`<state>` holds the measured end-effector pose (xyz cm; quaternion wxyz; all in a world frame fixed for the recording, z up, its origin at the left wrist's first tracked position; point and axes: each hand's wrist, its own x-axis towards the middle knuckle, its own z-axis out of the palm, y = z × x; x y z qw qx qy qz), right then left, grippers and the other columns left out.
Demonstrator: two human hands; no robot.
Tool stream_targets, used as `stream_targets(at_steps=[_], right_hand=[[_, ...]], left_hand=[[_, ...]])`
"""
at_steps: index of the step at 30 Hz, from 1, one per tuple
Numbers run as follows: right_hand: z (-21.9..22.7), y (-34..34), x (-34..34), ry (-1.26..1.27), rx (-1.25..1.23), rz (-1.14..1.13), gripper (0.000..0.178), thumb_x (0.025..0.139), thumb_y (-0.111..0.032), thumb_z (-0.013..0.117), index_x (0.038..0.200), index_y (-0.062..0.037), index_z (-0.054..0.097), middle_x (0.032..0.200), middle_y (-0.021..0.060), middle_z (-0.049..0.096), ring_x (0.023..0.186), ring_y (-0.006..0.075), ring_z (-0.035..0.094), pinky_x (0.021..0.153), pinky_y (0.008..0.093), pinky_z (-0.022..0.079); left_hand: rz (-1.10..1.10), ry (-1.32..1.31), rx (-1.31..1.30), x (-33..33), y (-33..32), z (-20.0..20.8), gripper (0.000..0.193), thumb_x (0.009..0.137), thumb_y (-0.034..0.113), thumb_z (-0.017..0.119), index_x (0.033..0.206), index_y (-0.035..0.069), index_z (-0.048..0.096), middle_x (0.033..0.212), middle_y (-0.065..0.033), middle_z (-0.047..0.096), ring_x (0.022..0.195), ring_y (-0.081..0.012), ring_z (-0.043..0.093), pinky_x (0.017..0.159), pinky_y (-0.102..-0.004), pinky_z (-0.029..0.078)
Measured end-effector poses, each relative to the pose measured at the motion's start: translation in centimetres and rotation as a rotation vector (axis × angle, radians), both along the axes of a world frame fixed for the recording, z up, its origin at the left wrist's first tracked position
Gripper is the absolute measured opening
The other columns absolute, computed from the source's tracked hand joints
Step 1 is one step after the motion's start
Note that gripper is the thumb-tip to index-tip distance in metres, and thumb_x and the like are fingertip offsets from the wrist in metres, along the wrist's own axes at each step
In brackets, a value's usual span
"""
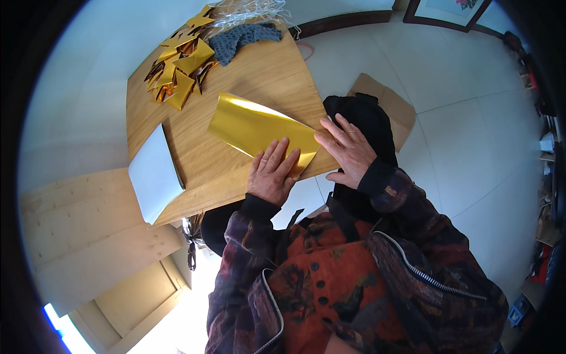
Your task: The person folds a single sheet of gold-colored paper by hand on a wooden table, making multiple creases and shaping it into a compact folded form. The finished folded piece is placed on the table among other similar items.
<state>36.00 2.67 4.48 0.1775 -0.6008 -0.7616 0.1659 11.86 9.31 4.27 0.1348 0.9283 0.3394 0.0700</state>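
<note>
A shiny gold foil sheet (253,123) lies near the right front corner of the wooden table (203,127). My left hand (273,171) rests flat on its near edge, fingers stretched out over the gold surface. At the sheet's right end is my right hand (348,150), fingers extended and slightly apart, the fingertips at the sheet's corner by the table edge. Neither hand is closed around anything. The far end of the sheet lifts a little and catches the light.
Folded gold paper pieces (183,65) are heaped at the far left of the table. Beside them lie a grey-blue knitted cloth (242,40) and crumpled clear plastic (250,12). A stack of white sheets (154,177) sits at the left edge. Flattened brown cardboard (389,109) lies on the floor.
</note>
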Motion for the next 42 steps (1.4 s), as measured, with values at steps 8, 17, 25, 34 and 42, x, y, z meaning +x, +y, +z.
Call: stream_targets(at_steps=[8, 17, 25, 34, 42], right_hand=[[-0.5, 1.4, 1.6, 0.35, -0.011, -0.011, 0.049, 0.076, -0.018, 0.075, 0.121, -0.006, 0.059, 0.15, 0.0178, 0.033, 0.139, 0.0439, 0.028, 0.111, 0.0488, 0.03], [-1.4, 3.4, -0.5, 0.542, 0.084, -0.243, 0.013, 0.081, -0.003, 0.068, 0.088, -0.004, 0.058, 0.145, 0.0186, 0.042, 0.136, 0.0412, 0.036, 0.11, 0.0435, 0.033], [-1.1, 3.9, -0.7, 0.486, 0.114, -0.293, 0.014, 0.079, -0.001, 0.068, 0.079, -0.0035, 0.054, 0.143, 0.0202, 0.044, 0.134, 0.041, 0.039, 0.107, 0.0431, 0.036], [-1.1, 4.2, -0.9, 0.486, 0.133, -0.338, 0.019, 0.074, 0.0, 0.068, 0.075, -0.0037, 0.05, 0.139, 0.0233, 0.046, 0.126, 0.039, 0.047, 0.102, 0.0417, 0.041], [-1.1, 4.4, -1.2, 0.492, 0.14, -0.347, 0.019, 0.073, -0.002, 0.067, 0.074, -0.0035, 0.048, 0.135, 0.0249, 0.048, 0.119, 0.0404, 0.051, 0.099, 0.0431, 0.044]], left_hand=[[-0.005, -0.337, -0.258, -0.1, 2.8, 0.9, 0.028, 0.083, 0.016, 0.068, 0.111, 0.014, 0.07, 0.129, -0.0106, 0.06, 0.119, -0.0313, 0.054, 0.099, -0.043, 0.04], [0.319, -0.531, -0.445, 1.5, 4.8, 0.5, 0.009, 0.083, 0.003, 0.068, 0.091, 0.001, 0.068, 0.087, -0.0132, 0.064, 0.081, -0.0298, 0.061, 0.071, -0.0324, 0.048], [0.417, -0.424, -0.268, 3.2, 5.5, 0.9, 0.011, 0.082, 0.011, 0.072, 0.08, 0.003, 0.065, 0.073, -0.0126, 0.058, 0.066, -0.0317, 0.058, 0.058, -0.0375, 0.045], [0.458, -0.289, -0.157, 3.9, 6.0, 1.1, 0.022, 0.081, 0.022, 0.074, 0.075, 0.005, 0.06, 0.073, -0.0121, 0.058, 0.066, -0.0328, 0.058, 0.057, -0.0403, 0.045], [0.489, -0.302, -0.13, 4.3, 5.9, 0.9, 0.025, 0.081, 0.023, 0.075, 0.074, 0.006, 0.059, 0.072, -0.0113, 0.058, 0.065, -0.0324, 0.058, 0.056, -0.041, 0.045]])
